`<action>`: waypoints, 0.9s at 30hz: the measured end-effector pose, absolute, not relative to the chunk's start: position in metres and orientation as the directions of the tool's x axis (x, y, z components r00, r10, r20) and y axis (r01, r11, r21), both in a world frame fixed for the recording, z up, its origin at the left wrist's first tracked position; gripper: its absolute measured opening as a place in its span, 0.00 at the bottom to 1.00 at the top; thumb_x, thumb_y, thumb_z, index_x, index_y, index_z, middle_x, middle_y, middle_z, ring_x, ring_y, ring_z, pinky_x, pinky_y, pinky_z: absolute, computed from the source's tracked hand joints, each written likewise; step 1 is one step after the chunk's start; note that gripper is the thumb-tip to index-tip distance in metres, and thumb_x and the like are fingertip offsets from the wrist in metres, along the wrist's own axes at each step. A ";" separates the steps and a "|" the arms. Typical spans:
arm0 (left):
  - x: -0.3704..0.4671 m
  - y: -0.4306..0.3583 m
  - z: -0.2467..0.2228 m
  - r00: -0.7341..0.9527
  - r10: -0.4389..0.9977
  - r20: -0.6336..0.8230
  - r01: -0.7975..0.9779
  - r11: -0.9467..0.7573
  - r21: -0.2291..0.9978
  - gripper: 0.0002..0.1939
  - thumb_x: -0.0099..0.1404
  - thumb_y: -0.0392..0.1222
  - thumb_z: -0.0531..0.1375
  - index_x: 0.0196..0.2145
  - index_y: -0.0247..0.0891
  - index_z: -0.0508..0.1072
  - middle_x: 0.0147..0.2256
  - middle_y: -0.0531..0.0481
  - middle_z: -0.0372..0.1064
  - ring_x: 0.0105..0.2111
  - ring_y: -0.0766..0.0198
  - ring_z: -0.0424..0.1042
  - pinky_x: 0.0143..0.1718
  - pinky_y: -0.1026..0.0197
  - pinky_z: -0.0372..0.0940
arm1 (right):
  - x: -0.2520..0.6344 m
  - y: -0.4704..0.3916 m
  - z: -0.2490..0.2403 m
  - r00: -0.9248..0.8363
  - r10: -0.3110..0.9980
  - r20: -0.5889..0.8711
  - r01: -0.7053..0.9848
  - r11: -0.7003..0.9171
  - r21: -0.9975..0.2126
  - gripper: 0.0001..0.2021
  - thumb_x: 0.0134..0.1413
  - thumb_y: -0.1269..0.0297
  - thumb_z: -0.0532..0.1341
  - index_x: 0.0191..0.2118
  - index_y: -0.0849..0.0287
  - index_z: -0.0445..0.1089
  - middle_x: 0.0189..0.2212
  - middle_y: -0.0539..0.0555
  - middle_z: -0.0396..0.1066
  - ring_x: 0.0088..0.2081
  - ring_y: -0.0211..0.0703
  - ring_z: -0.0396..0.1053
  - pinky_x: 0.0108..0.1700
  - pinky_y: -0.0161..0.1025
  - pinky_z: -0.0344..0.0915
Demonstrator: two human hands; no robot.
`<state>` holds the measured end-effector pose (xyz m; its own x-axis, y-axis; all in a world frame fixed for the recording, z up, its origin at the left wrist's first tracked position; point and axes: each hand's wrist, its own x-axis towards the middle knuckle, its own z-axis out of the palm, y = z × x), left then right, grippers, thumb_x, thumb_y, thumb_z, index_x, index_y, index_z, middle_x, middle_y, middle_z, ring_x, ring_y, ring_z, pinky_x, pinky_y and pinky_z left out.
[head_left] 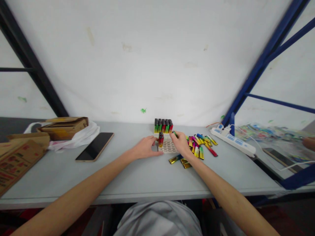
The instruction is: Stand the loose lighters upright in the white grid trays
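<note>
A white tray with round holes [168,147] lies on the grey table, with a few red and gold lighters [160,140] upright at its left end. My left hand [145,147] is beside that end, thumb and fingers apart around the tray's corner. Above the tray's right part, my right hand [180,143] is closed on a green lighter [175,133]. Behind the tray stands a block of several upright lighters [163,126] with black tops. Loose colourful lighters [201,152] lie in a pile right of my right hand.
A black phone [95,147] lies on the left, near a white plastic bag [87,135] and cardboard boxes [22,157]. A white power strip [233,141] sits on the right. Beyond the blue frame [258,65], another person's hand [309,143] shows at the right edge.
</note>
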<state>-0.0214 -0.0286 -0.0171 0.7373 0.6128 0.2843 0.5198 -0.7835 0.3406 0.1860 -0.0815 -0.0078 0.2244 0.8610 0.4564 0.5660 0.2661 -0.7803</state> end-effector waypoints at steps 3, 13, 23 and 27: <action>-0.021 -0.028 -0.017 0.730 0.621 0.284 0.525 -0.776 0.349 0.27 0.57 0.66 0.63 0.40 0.38 0.73 0.37 0.44 0.72 0.36 0.52 0.72 0.39 0.56 0.65 | 0.186 -0.083 -0.007 0.204 0.851 0.484 0.590 0.288 -0.754 0.22 0.62 0.46 0.53 0.23 0.55 0.55 0.20 0.45 0.54 0.25 0.38 0.55 0.29 0.36 0.50; -0.020 -0.029 -0.017 0.727 0.617 0.302 0.515 -0.781 0.354 0.29 0.57 0.65 0.64 0.41 0.36 0.74 0.36 0.45 0.72 0.35 0.52 0.72 0.38 0.56 0.64 | 0.195 -0.092 0.007 -0.201 0.807 0.555 0.740 0.496 -0.454 0.20 0.72 0.48 0.48 0.32 0.56 0.61 0.29 0.52 0.67 0.32 0.42 0.65 0.35 0.37 0.59; -0.020 -0.029 -0.018 0.723 0.619 0.306 0.516 -0.779 0.357 0.26 0.56 0.65 0.64 0.38 0.37 0.74 0.36 0.45 0.74 0.36 0.53 0.72 0.38 0.56 0.66 | 0.197 -0.088 -0.002 -0.331 0.851 0.408 0.796 0.484 -0.363 0.19 0.71 0.51 0.54 0.32 0.59 0.67 0.25 0.50 0.70 0.27 0.39 0.64 0.32 0.35 0.55; -0.020 -0.027 -0.020 0.726 0.619 0.300 0.519 -0.779 0.353 0.27 0.57 0.65 0.64 0.38 0.37 0.74 0.36 0.44 0.74 0.36 0.53 0.72 0.37 0.56 0.66 | 0.197 -0.086 -0.004 -0.406 0.856 0.319 0.797 0.502 -0.335 0.16 0.71 0.53 0.55 0.37 0.60 0.70 0.28 0.53 0.74 0.29 0.41 0.68 0.33 0.35 0.56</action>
